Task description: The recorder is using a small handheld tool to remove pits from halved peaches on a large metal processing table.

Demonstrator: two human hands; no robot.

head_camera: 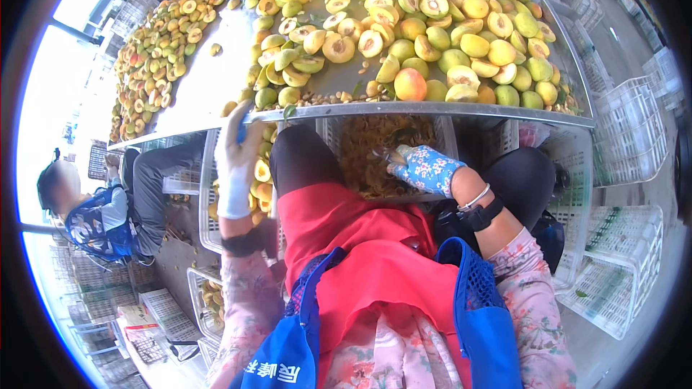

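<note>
My left hand, in a white glove, is raised at the near rim of the metal table, above a white crate of yellow stone-fruit halves. It is blurred, and I cannot tell whether it holds anything. My right hand, in a blue floral glove, is closed on a small dark tool, whose exact kind is unclear. Below it, between my knees, a crate contains brown fruit stones. Apricot-like fruit, whole and halved, is heaped on the table before me.
A second fruit pile lies on the table's left part. Another person sits to the left. White plastic crates stand at the right, some stacked. A crate with fruit stands on the floor behind my left arm.
</note>
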